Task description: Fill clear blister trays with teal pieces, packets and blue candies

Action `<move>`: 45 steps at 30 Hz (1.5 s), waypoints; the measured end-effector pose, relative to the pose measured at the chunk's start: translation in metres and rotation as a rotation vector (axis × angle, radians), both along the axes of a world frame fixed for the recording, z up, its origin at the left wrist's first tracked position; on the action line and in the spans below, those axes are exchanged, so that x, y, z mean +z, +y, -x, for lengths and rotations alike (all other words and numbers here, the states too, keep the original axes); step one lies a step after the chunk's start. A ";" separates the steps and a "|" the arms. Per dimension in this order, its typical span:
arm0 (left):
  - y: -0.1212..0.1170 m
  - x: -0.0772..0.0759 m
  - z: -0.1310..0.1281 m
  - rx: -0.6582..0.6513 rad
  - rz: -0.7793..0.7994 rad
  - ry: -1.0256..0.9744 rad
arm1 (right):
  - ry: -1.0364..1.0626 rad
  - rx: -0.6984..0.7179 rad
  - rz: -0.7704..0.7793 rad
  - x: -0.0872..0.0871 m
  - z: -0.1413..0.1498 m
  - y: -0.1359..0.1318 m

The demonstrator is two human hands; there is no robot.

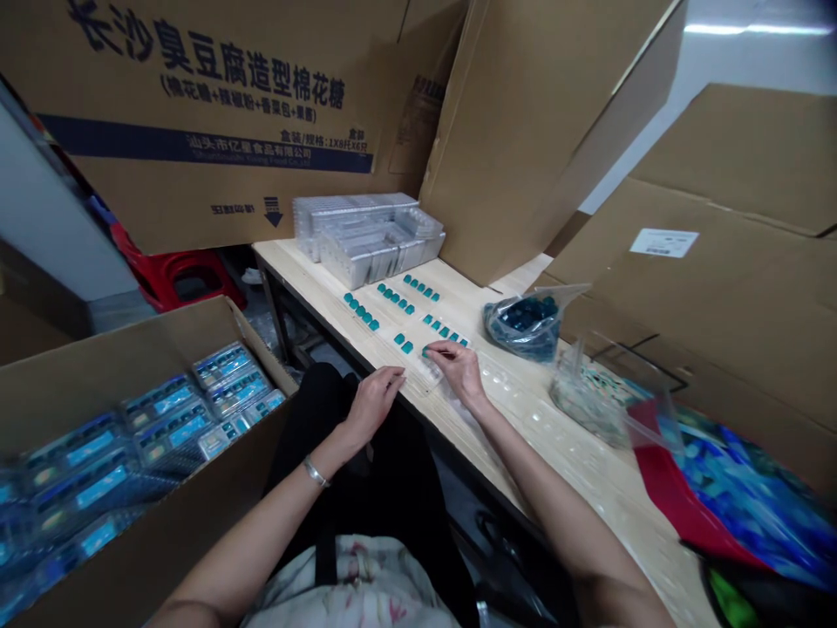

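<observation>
My right hand (461,371) pinches a small teal piece (425,352) over a clear plastic tray (428,377) near the table's front edge. Beside that piece, two teal pieces (404,344) sit in a short row. Farther back are fuller rows of teal pieces (361,310), and another row (445,331) lies just beyond my right fingers. My left hand (374,401) is at the table edge, its fingers drawn together; whatever they may hold is hidden. A clear bag of dark teal pieces (523,324) stands beyond my right hand.
Stacked clear trays (383,240) occupy the table's far end, by large cardboard panels (228,105). An open carton (261,349) of packaged sets is at left, near a red stool (176,279). At right are a clear bag of small items (588,397) and blue packets (745,488).
</observation>
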State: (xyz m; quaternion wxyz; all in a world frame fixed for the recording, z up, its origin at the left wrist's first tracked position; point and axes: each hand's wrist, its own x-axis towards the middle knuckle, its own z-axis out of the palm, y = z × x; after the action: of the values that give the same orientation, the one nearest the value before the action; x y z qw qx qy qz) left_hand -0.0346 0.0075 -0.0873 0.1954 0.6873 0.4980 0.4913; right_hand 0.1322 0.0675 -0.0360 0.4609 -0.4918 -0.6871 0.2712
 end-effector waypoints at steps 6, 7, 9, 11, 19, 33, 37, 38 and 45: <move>0.004 -0.008 0.000 -0.018 -0.012 0.038 | -0.298 0.015 -0.179 -0.018 0.007 0.018; 0.004 -0.007 0.000 -0.019 -0.013 0.032 | -0.332 0.029 -0.201 -0.017 0.008 0.018; 0.005 -0.007 0.000 -0.025 -0.008 0.024 | -0.395 0.057 -0.229 -0.016 0.008 0.016; 0.005 -0.006 0.001 -0.026 -0.004 0.017 | -0.465 0.074 -0.241 -0.014 0.009 0.014; 0.005 -0.001 0.000 -0.053 0.151 -0.227 | -0.748 0.030 -0.242 -0.012 0.012 0.012; 0.007 0.050 0.001 -0.461 0.770 -1.567 | -0.320 0.357 -0.239 0.026 0.042 -0.044; 0.002 0.060 -0.005 -0.432 0.756 -1.522 | -0.160 0.281 -0.097 0.023 0.039 -0.040; 0.000 0.060 -0.006 -0.416 0.725 -1.482 | -0.089 0.257 -0.009 0.023 0.036 -0.038; -0.006 0.047 -0.003 -0.173 0.326 -0.765 | 0.130 0.216 0.214 0.034 0.018 -0.038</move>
State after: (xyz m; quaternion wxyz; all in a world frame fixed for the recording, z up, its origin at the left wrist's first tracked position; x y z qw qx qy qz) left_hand -0.0312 0.0020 -0.0400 0.5127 0.4551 0.4012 0.6075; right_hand 0.1145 0.0294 -0.0024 0.4174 -0.4427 -0.6720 0.4222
